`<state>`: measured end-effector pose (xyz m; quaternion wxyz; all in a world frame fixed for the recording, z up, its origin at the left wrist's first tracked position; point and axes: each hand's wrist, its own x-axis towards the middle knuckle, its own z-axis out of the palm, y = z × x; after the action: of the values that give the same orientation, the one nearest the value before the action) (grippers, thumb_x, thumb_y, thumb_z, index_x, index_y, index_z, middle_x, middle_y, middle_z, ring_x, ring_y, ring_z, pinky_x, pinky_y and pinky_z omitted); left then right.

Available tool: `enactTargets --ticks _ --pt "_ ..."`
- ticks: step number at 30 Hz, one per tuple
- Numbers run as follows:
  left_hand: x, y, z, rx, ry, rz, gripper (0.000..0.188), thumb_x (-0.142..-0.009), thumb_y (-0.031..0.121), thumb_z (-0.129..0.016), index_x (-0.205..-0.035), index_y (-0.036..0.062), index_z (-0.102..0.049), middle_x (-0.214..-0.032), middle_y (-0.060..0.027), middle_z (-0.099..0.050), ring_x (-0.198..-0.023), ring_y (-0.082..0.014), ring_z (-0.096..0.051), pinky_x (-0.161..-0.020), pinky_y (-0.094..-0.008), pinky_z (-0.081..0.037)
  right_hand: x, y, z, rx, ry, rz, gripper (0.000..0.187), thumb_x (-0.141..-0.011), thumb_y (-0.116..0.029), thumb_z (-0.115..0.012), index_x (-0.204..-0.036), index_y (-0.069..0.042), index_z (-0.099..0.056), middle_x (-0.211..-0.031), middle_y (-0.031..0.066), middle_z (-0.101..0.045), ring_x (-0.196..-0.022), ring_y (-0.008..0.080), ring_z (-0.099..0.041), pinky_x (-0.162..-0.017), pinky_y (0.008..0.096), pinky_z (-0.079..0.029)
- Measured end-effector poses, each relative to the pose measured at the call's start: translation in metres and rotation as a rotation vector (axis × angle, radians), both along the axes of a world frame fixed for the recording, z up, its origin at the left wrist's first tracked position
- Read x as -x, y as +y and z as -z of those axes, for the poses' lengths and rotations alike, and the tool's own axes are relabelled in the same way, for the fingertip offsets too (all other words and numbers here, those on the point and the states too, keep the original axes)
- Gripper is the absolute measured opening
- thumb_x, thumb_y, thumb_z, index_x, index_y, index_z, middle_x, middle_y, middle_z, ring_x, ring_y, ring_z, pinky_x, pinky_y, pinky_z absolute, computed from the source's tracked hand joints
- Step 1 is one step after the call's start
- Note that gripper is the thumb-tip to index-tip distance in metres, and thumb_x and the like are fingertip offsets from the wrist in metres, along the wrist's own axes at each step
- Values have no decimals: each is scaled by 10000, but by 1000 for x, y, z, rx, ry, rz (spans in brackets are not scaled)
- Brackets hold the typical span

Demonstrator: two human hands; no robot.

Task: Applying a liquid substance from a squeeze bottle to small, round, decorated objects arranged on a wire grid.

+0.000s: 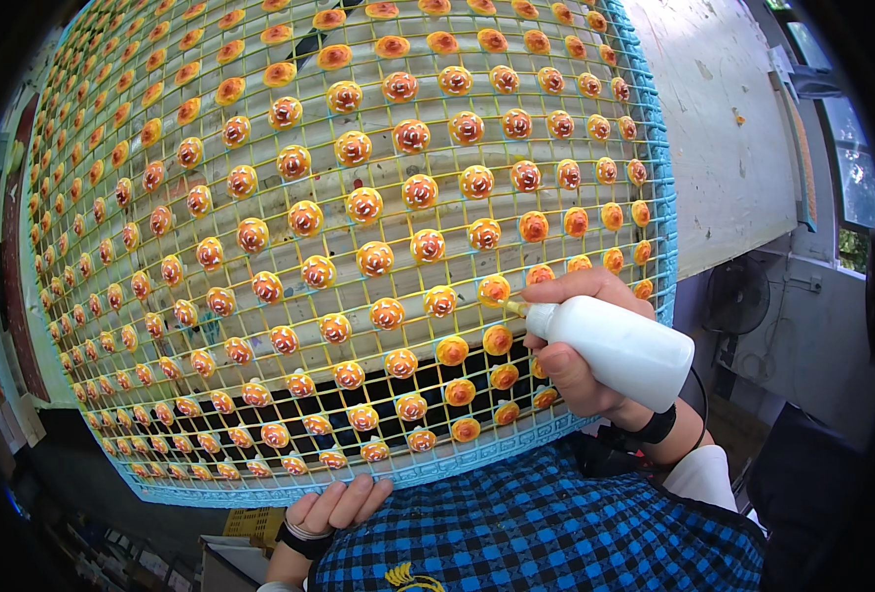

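My right hand (590, 340) is closed round a white squeeze bottle (620, 350), tilted with its narrow nozzle pointing left. The nozzle tip is at an orange rosette (494, 290); whether it touches cannot be told. That rosette sits on a yellow wire grid (437, 271) with rows of similar orange and red rosettes. Many, such as the rosette (375, 259) to the left, carry white strokes; several near the lower right, such as the rosette (459, 392), look plain. Along the near edge, my left hand (344, 505) has its fingers curled over the grid's light-blue moulded frame (428, 472), thumb hidden.
Beneath the grid lies a pale, paint-spotted table (724, 128), which extends to the right. A dark fan (736, 296) stands beyond it, near a window (852, 148). A blue-and-black checked apron (516, 528) covers my lap. A yellow crate (255, 526) shows low on the left.
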<state>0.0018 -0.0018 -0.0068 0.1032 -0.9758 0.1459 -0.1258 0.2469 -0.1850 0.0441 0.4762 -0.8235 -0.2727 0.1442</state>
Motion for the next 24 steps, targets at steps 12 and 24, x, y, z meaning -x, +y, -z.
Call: enactTargets --ticks 12,24 --pt "-3 0 3 17 -60 14 380 -831 466 -408 -1167 288 -426 -1077 118 -433 -1032 -60 -354 -914 -280 -237 -2 -5 -1 -61 31 -31 274 -716 -255 -642 -873 -46 -563 -700 41 -571 -547 141 -562 -493 230 -437" --pt "-2 0 4 22 -60 14 387 -825 478 -412 -1162 289 -431 -1086 114 -434 -1045 -62 -347 -920 -285 -235 0 -6 -3 -23 59 -28 277 -713 -263 -639 -867 -48 -560 -702 46 -564 -557 150 -569 -491 233 -439"
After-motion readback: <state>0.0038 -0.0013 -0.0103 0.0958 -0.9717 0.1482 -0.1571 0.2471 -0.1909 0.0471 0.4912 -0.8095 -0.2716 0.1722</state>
